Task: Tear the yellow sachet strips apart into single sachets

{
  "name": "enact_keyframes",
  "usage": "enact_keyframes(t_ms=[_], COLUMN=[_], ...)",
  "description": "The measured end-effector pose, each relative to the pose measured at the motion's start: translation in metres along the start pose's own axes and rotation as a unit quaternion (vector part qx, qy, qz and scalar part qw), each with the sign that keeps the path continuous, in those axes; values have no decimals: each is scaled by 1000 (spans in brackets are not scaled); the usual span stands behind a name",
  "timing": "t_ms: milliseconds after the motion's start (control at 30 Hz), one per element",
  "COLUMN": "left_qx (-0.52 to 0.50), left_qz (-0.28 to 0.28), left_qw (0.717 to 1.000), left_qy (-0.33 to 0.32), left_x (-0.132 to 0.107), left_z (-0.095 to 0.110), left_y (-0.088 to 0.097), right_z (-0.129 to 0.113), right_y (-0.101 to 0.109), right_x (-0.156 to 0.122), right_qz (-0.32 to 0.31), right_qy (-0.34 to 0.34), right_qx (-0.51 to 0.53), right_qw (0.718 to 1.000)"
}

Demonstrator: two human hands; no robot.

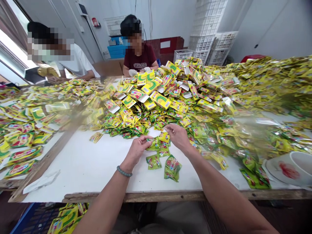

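A huge heap of small yellow-green sachets (pixel 156 107) covers the white table (pixel 83 165). My left hand (pixel 137 150), with a bead bracelet on the wrist, pinches a green sachet (pixel 154 143) at the near edge of the heap. My right hand (pixel 177 136) reaches in just beside it, fingers spread over the sachets and touching a yellow one (pixel 164 136). A small stack of green sachets (pixel 172 167) and a single one (pixel 153 161) lie on the bare table below my hands.
Two other people sit at the far side, one in a maroon shirt (pixel 139 58), one in white (pixel 78 63). A white cup and plate (pixel 291 167) stand at the right. White crates (pixel 207 35) stack at the back. A blue crate with sachets (pixel 48 219) sits under the table.
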State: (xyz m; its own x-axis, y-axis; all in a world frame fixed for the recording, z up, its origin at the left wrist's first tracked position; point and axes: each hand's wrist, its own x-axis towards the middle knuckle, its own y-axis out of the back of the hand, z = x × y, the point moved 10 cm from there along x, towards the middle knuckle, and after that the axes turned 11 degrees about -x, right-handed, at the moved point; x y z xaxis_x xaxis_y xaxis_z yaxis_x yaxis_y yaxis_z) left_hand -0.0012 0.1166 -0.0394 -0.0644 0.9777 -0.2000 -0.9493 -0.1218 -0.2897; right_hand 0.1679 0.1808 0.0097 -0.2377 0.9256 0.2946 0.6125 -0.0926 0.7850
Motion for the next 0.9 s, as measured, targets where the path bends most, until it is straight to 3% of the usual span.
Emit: enact_keyframes(t_ms=[133, 233, 333, 467, 533, 633, 700, 900], left_qx=[-14, -24, -16, -2, 7, 20, 5, -62], left_qz=[26, 54, 72, 97, 104, 89, 64, 22], left_qw=[1000, 998, 997, 994, 993, 995, 998, 998], left_qy=[-11, -18, -32, -54, -56, -43, -25, 0], left_x=[2, 5, 8, 10, 11, 10, 8, 0], left_z=[0, -3, -3, -1, 0, -2, -4, -1], left_y=[9, 16, 22, 29, 31, 25, 17, 0], right_z=[-12, -8, -7, -6, -7, -21, -27, -32], right_y=[-19, -33, -32, -16, -18, -32, -37, -40], right_x=[-4, -7, -5, -1, -2, -7, -9, -13], right_qz=[-76, -114, -95, -38, -60, -134, -145, -105], right_qy=[68, 47, 32, 15, 1, 7, 5, 0], right_qx=[-114, -191, -206, -64, 67, 241, 272, 232], right_qw=[988, 974, 974, 997, 996, 961, 951, 967])
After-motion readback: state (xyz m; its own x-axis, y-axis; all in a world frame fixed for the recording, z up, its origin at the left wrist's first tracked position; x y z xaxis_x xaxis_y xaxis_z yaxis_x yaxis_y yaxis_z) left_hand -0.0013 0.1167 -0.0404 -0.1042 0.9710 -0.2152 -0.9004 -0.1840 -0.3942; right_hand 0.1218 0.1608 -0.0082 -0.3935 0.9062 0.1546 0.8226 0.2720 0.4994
